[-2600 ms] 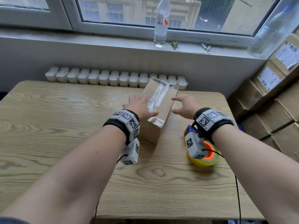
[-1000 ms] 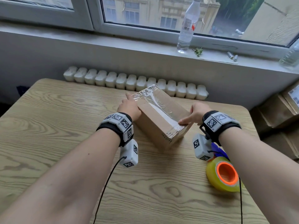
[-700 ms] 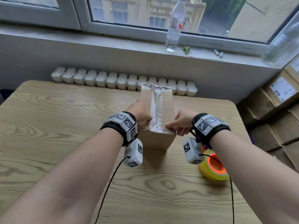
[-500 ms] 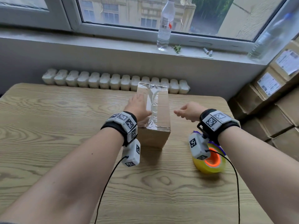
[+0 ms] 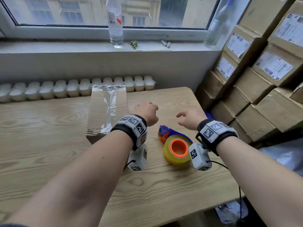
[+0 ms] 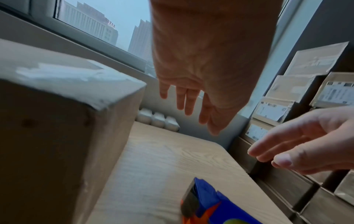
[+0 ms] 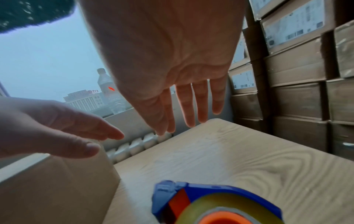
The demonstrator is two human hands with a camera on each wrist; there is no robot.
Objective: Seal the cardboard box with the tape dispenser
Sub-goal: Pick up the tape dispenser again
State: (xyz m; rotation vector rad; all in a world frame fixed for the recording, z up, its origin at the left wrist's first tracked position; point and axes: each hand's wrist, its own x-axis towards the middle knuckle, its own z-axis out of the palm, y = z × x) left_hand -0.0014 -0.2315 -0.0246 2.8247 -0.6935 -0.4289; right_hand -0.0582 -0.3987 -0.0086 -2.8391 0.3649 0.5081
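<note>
The cardboard box [image 5: 106, 110] stands on the wooden table [image 5: 49, 145] with a strip of clear tape along its top. The blue and orange tape dispenser [image 5: 175, 145], loaded with a yellowish roll, lies on the table to the box's right. My left hand [image 5: 147, 112] hovers just right of the box, off it, fingers loosely straight and holding nothing. My right hand [image 5: 188, 118] floats beyond the dispenser, also empty. In the left wrist view the left hand's fingers [image 6: 187, 98] hang straight beside the box [image 6: 57, 121]. The right wrist view shows the dispenser [image 7: 210, 203] below my right hand's fingers [image 7: 191, 103].
Stacked labelled cartons [image 5: 262, 79] crowd the table's right edge. A radiator [image 5: 73, 89] runs behind the table. Two water bottles [image 5: 115, 25] [image 5: 218, 25] and small bits stand on the window sill.
My left hand has let go of the box and moved right. The right hand has drifted forward, past the dispenser. The box stays put, squared to me.
</note>
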